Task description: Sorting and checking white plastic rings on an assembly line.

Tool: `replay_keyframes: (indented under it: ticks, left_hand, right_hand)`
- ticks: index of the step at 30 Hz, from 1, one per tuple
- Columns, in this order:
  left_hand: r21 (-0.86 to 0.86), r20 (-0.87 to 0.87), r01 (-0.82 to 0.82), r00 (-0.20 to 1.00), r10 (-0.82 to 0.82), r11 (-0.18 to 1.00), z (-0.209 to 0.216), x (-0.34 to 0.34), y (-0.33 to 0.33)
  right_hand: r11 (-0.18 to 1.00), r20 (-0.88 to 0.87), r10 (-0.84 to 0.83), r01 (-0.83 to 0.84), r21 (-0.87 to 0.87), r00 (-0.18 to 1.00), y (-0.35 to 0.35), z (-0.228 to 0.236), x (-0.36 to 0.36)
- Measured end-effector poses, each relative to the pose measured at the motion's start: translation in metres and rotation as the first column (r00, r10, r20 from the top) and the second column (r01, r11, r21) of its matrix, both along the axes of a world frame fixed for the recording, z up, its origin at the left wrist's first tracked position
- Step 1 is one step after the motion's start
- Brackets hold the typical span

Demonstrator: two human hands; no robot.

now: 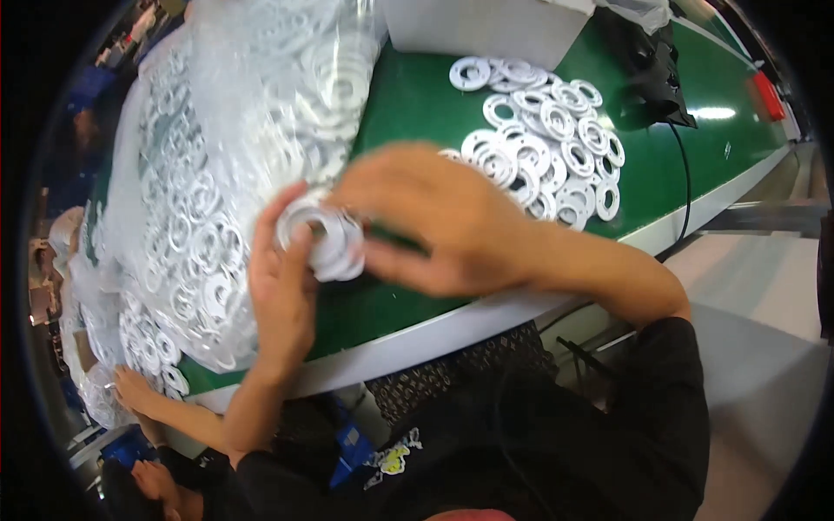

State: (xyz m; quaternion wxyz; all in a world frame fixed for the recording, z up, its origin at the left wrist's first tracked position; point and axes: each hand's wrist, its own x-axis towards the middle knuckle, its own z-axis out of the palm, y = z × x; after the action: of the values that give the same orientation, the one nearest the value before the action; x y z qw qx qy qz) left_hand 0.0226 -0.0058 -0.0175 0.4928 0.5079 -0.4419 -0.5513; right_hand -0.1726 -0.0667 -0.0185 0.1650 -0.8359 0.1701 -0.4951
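Note:
In front of me, over the near part of the green table, my left hand (282, 291) holds a few white plastic rings (334, 247) that overlap like a small stack. Its thumb presses on their face, and its fingers curl behind. My right hand (443, 221) reaches in from the right, blurred by motion, with thumb and fingers closed on the right edge of these rings. Exactly how many rings are held cannot be made out. Beyond my left hand lies a big clear plastic bag (230, 113) full of similar rings.
A loose pile of white rings (556, 126) lies on the green table (417, 113) to the right. Behind it stand a white box (486, 30) and a black plastic bag (643, 61), with a dark cable (686, 182) nearby. A co-worker's hand (130, 391) touches rings at lower left.

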Motion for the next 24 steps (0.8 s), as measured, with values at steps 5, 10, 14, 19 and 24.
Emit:
replay_keyframes:
  ticks: [5,10,14,19,24]
  left_hand:
    - [0.033,-0.093,-0.042,0.995,0.045,0.999,0.010,0.005,-0.006]
    - [0.186,-0.188,0.222,0.964,-0.187,0.957,0.006,0.006,-0.004]
    - [0.255,-0.236,0.294,0.943,-0.235,0.921,0.009,0.003,-0.003]
    - [0.287,-0.387,0.287,0.908,-0.163,0.914,0.008,0.000,-0.006]
    - [0.238,-0.567,0.372,0.803,-0.182,0.897,0.000,0.010,0.004]
  right_hand:
    - [0.906,-0.118,0.009,0.041,0.420,0.993,-0.033,0.045,-0.032]
    - [0.943,-0.572,0.180,0.026,0.333,0.800,-0.029,0.022,-0.039]
    - [0.968,-0.663,0.187,-0.022,0.249,0.725,-0.024,0.017,-0.034]
    - [0.993,-0.544,-0.082,0.113,0.023,0.835,-0.028,0.008,-0.025]
    - [0.988,-0.329,0.042,0.010,0.155,0.944,-0.021,0.020,-0.013]
